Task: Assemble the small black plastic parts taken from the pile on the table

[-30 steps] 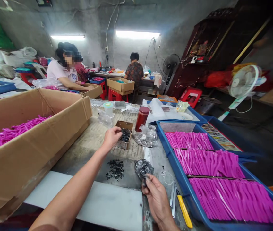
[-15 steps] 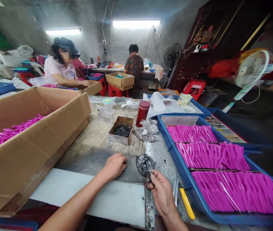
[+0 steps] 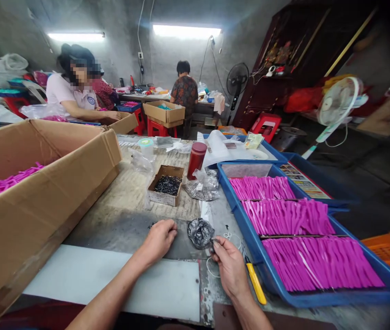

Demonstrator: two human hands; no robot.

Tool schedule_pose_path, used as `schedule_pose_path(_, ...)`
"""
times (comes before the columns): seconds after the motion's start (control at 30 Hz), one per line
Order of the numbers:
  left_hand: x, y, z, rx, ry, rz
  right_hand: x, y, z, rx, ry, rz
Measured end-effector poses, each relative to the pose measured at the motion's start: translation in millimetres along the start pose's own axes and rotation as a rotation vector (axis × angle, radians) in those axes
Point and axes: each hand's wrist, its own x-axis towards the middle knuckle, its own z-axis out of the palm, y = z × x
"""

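Note:
My left hand [image 3: 159,239] rests on the dark patch of the worktable with its fingers curled under, so whatever they hold is hidden. A few tiny black bits [image 3: 151,225] lie just beyond its knuckles. Thumb and fingers of my right hand [image 3: 231,266] are pinched together at the right edge of a clear plastic bag of small black pieces [image 3: 200,233]. Something dark shows at those fingertips, too small to name. Beside this hand lie a yellow-handled tool [image 3: 255,283] and a loop of white cord [image 3: 211,268].
A cardboard box of pink strips [image 3: 60,201] stands left; a blue tray [image 3: 227,192] with rows of pink strips stands right. Farther back are a small box of black pins [image 3: 166,184], a red canister [image 3: 196,160] and a bag of metal bits [image 3: 203,185]. A co-worker [image 3: 74,96] sits beyond.
The view has turned slightly right, so the scene sits farther left. My right hand has shifted a little right relative to the bag of black pieces; my left hand stays closed near the same spot.

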Motion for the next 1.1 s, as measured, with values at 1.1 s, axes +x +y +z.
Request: schedule_pose_path(1.1, -14.7, 8.5, 35.7, -0.757, -0.058, -0.276, 31.7, -15.8, 10.8, -1.360, -0.372, -0.485)
